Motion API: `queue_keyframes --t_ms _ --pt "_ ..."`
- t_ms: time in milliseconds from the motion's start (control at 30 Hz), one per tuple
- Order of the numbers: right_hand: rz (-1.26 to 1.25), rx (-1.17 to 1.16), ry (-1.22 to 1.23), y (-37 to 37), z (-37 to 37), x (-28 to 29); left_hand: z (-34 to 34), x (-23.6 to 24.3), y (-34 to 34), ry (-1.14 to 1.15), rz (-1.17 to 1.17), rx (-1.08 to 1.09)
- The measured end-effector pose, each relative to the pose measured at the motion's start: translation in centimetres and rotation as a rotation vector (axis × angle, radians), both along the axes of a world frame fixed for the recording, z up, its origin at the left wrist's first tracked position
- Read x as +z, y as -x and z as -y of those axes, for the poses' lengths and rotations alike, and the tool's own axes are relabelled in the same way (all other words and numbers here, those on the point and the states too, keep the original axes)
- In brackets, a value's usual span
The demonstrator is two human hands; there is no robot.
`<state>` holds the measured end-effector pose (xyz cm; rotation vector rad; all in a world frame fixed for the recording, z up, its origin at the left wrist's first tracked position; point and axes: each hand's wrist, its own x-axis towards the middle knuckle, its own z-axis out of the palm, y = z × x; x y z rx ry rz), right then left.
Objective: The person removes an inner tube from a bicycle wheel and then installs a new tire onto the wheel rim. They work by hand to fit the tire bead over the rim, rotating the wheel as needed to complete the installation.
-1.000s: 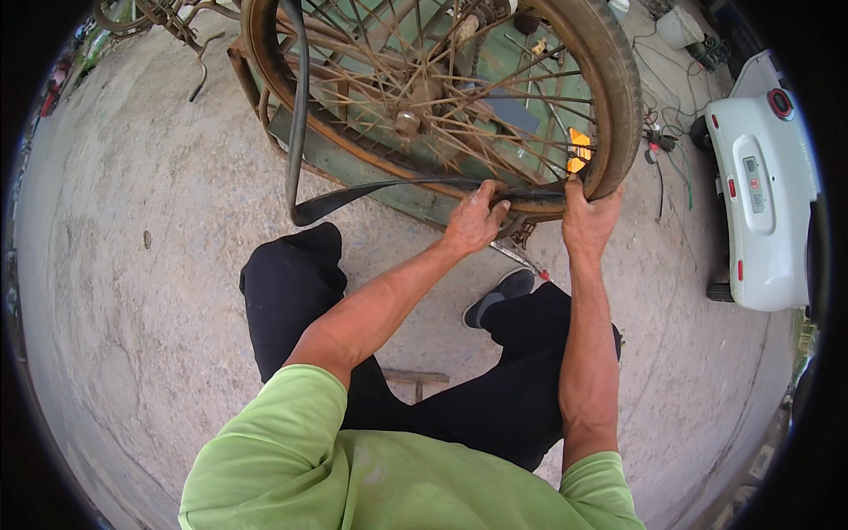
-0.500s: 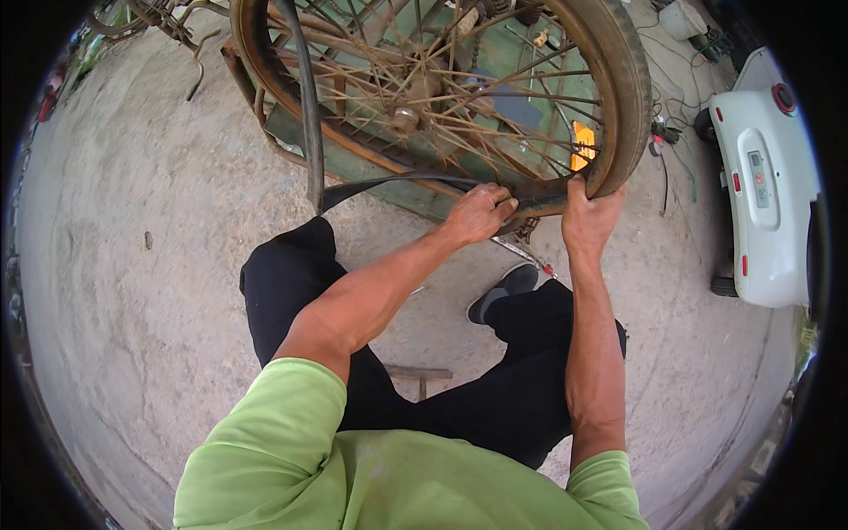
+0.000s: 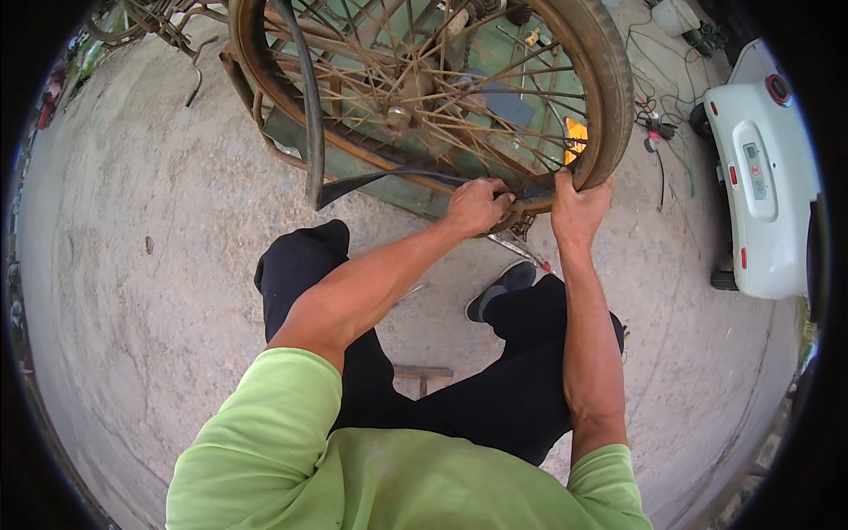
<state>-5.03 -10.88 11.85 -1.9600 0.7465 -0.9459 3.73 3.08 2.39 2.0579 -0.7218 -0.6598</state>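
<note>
Cloth of a light-green shirt [image 3: 389, 481] lies nearest, above black trousers [image 3: 477, 415] with the knees spread wide. A low bar-shaped piece [image 3: 424, 372] sits on the ground between the legs, and a dark grey shoe [image 3: 501, 290] is planted beyond it. The ground is rough, pale concrete [image 3: 177, 230], pitted and stained.

Farther out, a rusty spoked wheel [image 3: 415, 86] leans over a green panel [image 3: 380, 187]. At its near edge the left hand [image 3: 478, 208] is nearly closed, fingers curled on a black rubber tube [image 3: 314, 150] that hangs slack and folds at the wheel's left. The right hand [image 3: 581, 208] is wrapped around the tyre [image 3: 612, 97], thumb on the inner side, its other fingers hidden behind. Through the spokes show an orange plate [image 3: 575, 137] and a flat grey-blue piece [image 3: 508, 104].

Beyond, to the right, cables [image 3: 658, 115] tangle on the concrete near a white car [image 3: 760, 185]; at upper left stand rusty bicycle parts [image 3: 168, 26].
</note>
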Motion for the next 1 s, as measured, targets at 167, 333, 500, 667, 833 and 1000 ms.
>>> queue_keyframes --t_ms 167,333,500,667,833,1000 --pt "-0.020 -0.014 0.078 -0.3 -0.2 1.4 -1.1 -1.0 0.3 0.309 -0.350 -0.024" --pt "-0.039 -0.065 0.123 -0.5 -0.4 1.7 -2.1 0.9 0.5 0.127 -0.071 -0.283" --pt "-0.013 -0.086 0.019 -0.9 -0.5 0.6 -2.1 0.5 0.1 0.065 0.063 -0.402" --pt "0.051 -0.076 -0.059 -1.2 -1.3 0.8 0.4 2.5 0.1 -0.119 0.127 -0.429" --pt "0.002 -0.075 -0.040 -0.8 -0.7 -0.1 1.1 2.7 1.1 -0.194 0.186 -0.374" --pt "0.039 -0.021 0.029 -0.5 -0.4 0.6 -0.1 2.3 0.9 0.018 0.058 -0.303"
